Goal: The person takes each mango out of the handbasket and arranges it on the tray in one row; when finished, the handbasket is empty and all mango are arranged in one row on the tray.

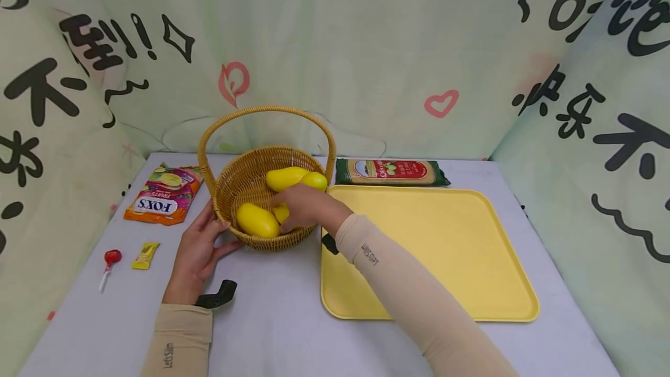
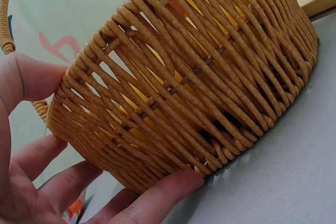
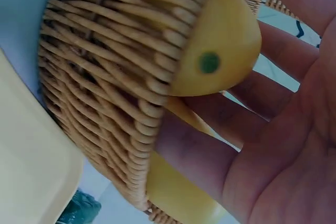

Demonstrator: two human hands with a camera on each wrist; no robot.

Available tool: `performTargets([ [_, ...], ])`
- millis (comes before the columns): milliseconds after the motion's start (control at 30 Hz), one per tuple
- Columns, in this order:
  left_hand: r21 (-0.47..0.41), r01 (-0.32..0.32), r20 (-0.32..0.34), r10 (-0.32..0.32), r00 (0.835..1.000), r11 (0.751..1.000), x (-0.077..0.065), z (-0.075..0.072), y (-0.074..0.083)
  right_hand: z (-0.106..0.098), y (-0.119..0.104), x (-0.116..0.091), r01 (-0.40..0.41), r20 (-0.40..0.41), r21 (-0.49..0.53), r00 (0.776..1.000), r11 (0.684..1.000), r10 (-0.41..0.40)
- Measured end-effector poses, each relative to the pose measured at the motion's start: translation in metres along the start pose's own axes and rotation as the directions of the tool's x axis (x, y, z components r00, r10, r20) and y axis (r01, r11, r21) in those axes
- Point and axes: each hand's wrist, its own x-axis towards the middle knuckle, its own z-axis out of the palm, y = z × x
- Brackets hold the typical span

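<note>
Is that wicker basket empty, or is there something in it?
Not empty: the basket holds several yellow fruits, with the right hand in among them. Bare weave shows inside, so it isn't full.

Head view: R hand (image 1: pixel 302 207) has its fingertips hidden among the yellow fruits (image 1: pixel 258 221) in the basket (image 1: pixel 274 242); we can't tell if they pinch one. R sleeve (image 1: pixel 413 290) hides part of the yellow tray (image 1: pixel 487 249) & runs off the btm edge; L sleeve (image 1: pixel 183 336) is cut off there too. Print on the candy wrapper (image 1: pixel 145 256) is too tiny for us, ditto small text on the green pkt (image 1: pixel 389 172). L-wrist view: basket handle (image 2: pixel 6 19) cropped up top, L hand (image 2: pixel 34 187) cropped at L edge. R-wrist view: R hand cut at R edge, green dot (image 3: pixel 209 62) blurry; of a dark-green crinkly bit (image 3: pixel 79 208) at btm we get too little to ID.
</note>
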Motion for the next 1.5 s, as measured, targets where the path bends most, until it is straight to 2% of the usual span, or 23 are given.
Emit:
performTargets([
  [233,0.005,0.002,-0.005,-0.002,1.0,1.0,0.001,0.0,-0.001,0.008,0.003,0.003,0.01,-0.045,-0.004,0.999,1.0,-0.011],
  [433,0.008,0.009,-0.019,-0.009,1.0,1.0,0.001,0.001,-0.001,0.012,0.005,0.002,0.012,-0.097,0.037,0.995,0.999,-0.008],
  [1000,0.027,-0.001,-0.016,0.001,1.0,1.0,-0.003,0.001,0.0,0.01,0.011,-0.009,0.094,-0.217,0.174,0.975,0.98,-0.055],
  [1500,0.019,0.003,-0.021,-0.003,1.0,1.0,-0.003,0.002,0.0,0.007,0.011,-0.027,0.103,-0.282,0.308,0.959,0.946,-0.012],
])
